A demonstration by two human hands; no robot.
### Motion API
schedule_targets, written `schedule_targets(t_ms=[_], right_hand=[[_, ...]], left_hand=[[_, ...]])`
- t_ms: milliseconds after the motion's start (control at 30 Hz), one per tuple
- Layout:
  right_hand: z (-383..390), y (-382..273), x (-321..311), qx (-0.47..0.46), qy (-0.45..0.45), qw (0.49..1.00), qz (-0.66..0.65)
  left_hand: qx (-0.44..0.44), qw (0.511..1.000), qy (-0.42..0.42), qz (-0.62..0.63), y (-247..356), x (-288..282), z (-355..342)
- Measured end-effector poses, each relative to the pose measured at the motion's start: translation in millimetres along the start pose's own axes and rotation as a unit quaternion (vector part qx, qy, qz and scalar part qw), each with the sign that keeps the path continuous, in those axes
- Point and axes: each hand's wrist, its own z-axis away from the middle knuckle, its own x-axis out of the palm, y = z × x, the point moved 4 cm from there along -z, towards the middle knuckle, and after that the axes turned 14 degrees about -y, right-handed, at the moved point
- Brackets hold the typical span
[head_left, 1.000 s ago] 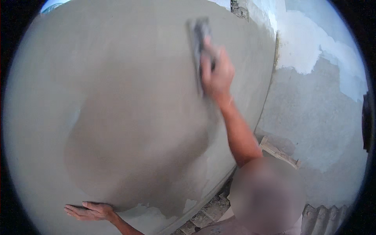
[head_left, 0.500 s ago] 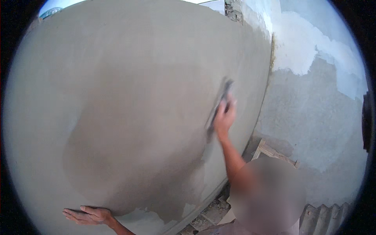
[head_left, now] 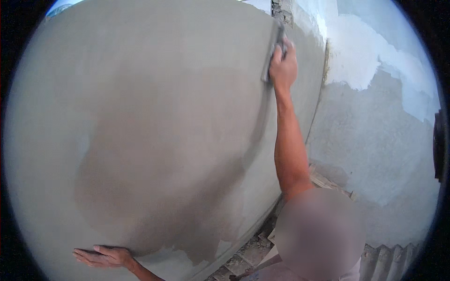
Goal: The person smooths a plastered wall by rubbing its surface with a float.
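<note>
A broad grey plastered wall (head_left: 154, 126) fills most of the view, with a darker, damp-looking patch across its middle. High on its right side, my right hand (head_left: 284, 65) grips a plastering trowel (head_left: 271, 61) by its handle. The trowel's long, narrow blade stands nearly upright against the plaster, and my fingers hide part of the handle. Down at the lower left, my left hand (head_left: 104, 256) rests on the wall with its fingers stretched out and holds nothing.
To the right, a second wall (head_left: 361, 131) with patchy white and grey coating meets the plastered one at a corner. Wooden pieces (head_left: 328, 181) and rubble (head_left: 248, 257) lie low near the corner. A corrugated sheet (head_left: 391, 262) stands at the lower right.
My right hand has swept the trowel upward along the wall, from mid-height to near the top edge, and the arm is now stretched out. My left hand has barely moved.
</note>
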Motion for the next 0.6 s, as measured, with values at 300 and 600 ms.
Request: schedule_targets(t_ms=[300,600], right_hand=[[152.5,-72.3,-7.8,-0.203,-0.034,0.976,-0.071],[-37.2,-145.4,7.4,-0.271,-0.004,0.962,-0.036]], left_hand=[[-0.01,1.0,0.003,-0.016,-5.2,0.2,1.9],[0.006,1.0,0.019,-0.004,3.2,1.2,-2.8]])
